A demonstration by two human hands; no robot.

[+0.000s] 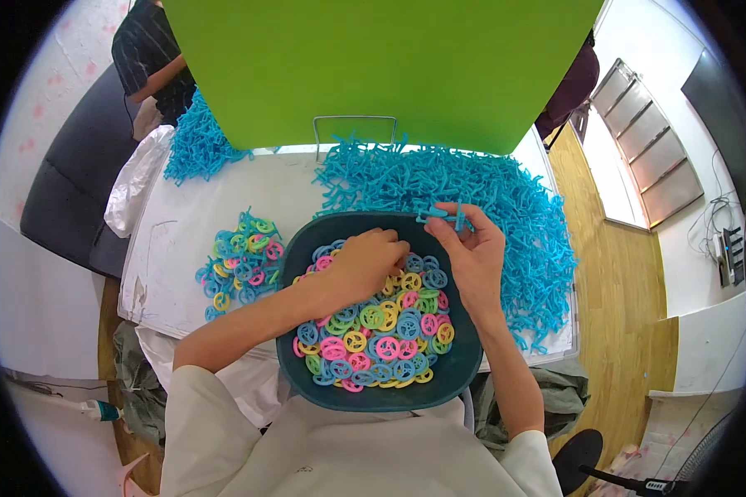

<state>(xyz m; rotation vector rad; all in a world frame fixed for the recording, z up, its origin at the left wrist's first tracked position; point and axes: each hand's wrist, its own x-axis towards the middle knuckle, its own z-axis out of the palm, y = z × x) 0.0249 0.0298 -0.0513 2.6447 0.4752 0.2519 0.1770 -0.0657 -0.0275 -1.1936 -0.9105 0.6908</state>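
Observation:
A dark green plastic basin full of small spoked plastic rings in pink, yellow, green and blue sits close against my body. My left hand reaches down into it at the far side, fingers curled among the rings; its fingertips are hidden, so what they grip cannot be made out. Just above the basin's far right rim, my right hand is closed, with a small blue plastic stick piece pinched between thumb and fingers. Another blue piece shows beside it at the fingers.
A large heap of blue stick pieces covers the table's right side. Left of the basin lies a small pile of blue pieces joined with coloured rings. Behind stands a green panel; another person sits beyond, near more blue pieces.

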